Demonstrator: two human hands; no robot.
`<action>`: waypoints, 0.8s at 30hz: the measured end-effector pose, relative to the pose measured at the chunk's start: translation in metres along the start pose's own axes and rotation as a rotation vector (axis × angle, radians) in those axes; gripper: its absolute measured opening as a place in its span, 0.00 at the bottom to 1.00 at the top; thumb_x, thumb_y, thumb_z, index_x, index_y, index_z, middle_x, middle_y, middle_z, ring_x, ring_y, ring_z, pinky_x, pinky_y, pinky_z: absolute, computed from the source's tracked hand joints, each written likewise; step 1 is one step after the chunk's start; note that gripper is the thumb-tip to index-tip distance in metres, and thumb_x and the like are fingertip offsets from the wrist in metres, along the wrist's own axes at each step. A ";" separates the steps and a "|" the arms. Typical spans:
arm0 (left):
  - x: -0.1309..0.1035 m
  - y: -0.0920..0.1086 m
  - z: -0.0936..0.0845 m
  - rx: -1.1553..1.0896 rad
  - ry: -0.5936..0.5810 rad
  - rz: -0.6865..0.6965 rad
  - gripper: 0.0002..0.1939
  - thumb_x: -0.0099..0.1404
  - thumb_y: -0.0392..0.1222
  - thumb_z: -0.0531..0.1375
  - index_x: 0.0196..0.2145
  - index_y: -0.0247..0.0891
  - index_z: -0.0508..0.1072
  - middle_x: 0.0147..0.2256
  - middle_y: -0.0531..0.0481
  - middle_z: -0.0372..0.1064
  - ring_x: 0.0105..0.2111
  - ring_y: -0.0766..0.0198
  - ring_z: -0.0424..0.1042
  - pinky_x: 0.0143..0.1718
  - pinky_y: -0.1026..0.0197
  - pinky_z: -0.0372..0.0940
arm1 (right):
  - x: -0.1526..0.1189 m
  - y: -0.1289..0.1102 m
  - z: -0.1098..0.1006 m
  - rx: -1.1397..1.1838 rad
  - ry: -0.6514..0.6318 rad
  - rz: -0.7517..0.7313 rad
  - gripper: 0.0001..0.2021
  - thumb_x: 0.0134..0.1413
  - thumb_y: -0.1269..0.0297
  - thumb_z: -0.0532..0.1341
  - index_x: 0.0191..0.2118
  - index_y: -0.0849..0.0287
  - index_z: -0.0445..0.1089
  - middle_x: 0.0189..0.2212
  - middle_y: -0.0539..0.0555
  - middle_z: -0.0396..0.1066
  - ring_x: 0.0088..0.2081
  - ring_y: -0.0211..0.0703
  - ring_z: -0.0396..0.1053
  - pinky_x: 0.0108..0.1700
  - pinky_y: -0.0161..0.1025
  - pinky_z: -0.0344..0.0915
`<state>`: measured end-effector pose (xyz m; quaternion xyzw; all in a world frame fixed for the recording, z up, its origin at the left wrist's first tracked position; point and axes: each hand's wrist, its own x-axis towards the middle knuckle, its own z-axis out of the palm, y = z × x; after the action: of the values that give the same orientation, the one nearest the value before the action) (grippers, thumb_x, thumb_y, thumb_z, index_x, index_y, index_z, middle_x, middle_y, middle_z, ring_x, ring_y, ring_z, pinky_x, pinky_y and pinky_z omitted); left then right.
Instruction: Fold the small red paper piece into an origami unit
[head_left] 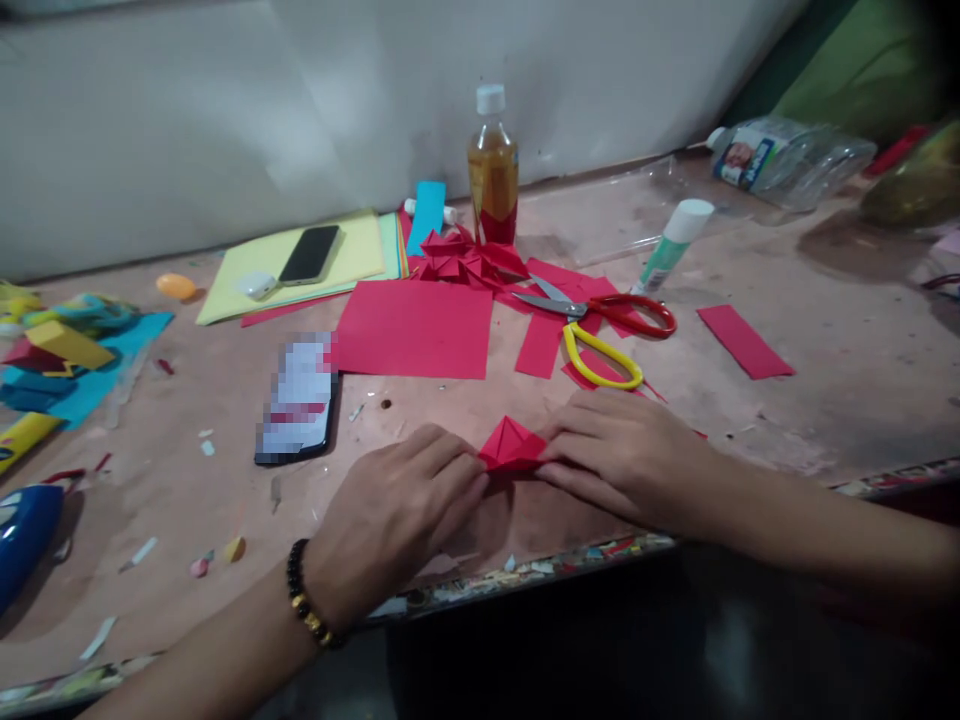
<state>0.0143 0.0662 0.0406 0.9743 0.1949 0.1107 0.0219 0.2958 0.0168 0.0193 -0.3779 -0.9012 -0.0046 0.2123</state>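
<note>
Over on the left there was a phone (298, 400) lying flat on the pinkish surface (840, 390). The left hand (401, 520) had its fingers curled down, pressing the left edge of a small folded red paper piece (512, 445) near the front edge. The right hand (626, 455) lay flat-ish, fingertips pinching its right side. Just behind sat a red paper square (415, 328), then yellow scissors (600, 358) and red scissors (600, 308), touching.

Bare table (840, 400) open at 3 o'clock. Scissors (600, 330) and red sheet (415, 328) block 12 o'clock. Phone (298, 400) crowds 10 o'clock.
</note>
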 end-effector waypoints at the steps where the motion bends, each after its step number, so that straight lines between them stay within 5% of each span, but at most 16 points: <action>1: 0.001 0.001 0.000 -0.007 -0.007 -0.042 0.17 0.86 0.39 0.51 0.41 0.37 0.76 0.40 0.46 0.78 0.41 0.53 0.77 0.40 0.51 0.76 | 0.002 0.001 0.000 0.002 -0.012 0.035 0.18 0.82 0.61 0.59 0.37 0.60 0.79 0.36 0.55 0.80 0.38 0.49 0.76 0.42 0.46 0.69; 6: 0.006 0.003 0.005 0.027 -0.059 -0.178 0.14 0.84 0.39 0.53 0.41 0.35 0.76 0.42 0.40 0.76 0.43 0.46 0.73 0.45 0.41 0.74 | 0.011 0.005 0.003 -0.044 -0.082 0.177 0.16 0.76 0.59 0.67 0.33 0.57 0.75 0.30 0.51 0.77 0.34 0.49 0.74 0.36 0.45 0.64; 10: 0.007 0.001 0.011 0.053 -0.102 -0.193 0.16 0.83 0.38 0.52 0.42 0.31 0.78 0.43 0.35 0.75 0.42 0.42 0.71 0.44 0.35 0.73 | 0.013 -0.001 0.005 -0.102 -0.114 0.204 0.13 0.74 0.58 0.68 0.38 0.60 0.77 0.34 0.56 0.79 0.37 0.56 0.76 0.38 0.49 0.65; 15: 0.002 0.000 0.012 -0.044 -0.064 -0.182 0.13 0.83 0.38 0.54 0.52 0.32 0.77 0.49 0.37 0.77 0.48 0.44 0.73 0.49 0.37 0.75 | 0.014 -0.014 0.003 -0.109 -0.141 0.196 0.12 0.74 0.57 0.68 0.48 0.63 0.77 0.44 0.63 0.82 0.44 0.60 0.78 0.44 0.51 0.70; 24: -0.011 0.007 0.003 -0.206 -0.020 -0.163 0.14 0.82 0.35 0.58 0.60 0.33 0.75 0.56 0.38 0.79 0.52 0.45 0.77 0.51 0.39 0.78 | 0.027 -0.011 -0.003 0.026 -0.205 0.211 0.11 0.61 0.66 0.76 0.46 0.61 0.78 0.44 0.61 0.80 0.42 0.56 0.77 0.43 0.48 0.71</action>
<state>0.0077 0.0556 0.0356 0.9488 0.2611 0.1184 0.1325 0.2723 0.0265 0.0341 -0.4660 -0.8735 0.0682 0.1234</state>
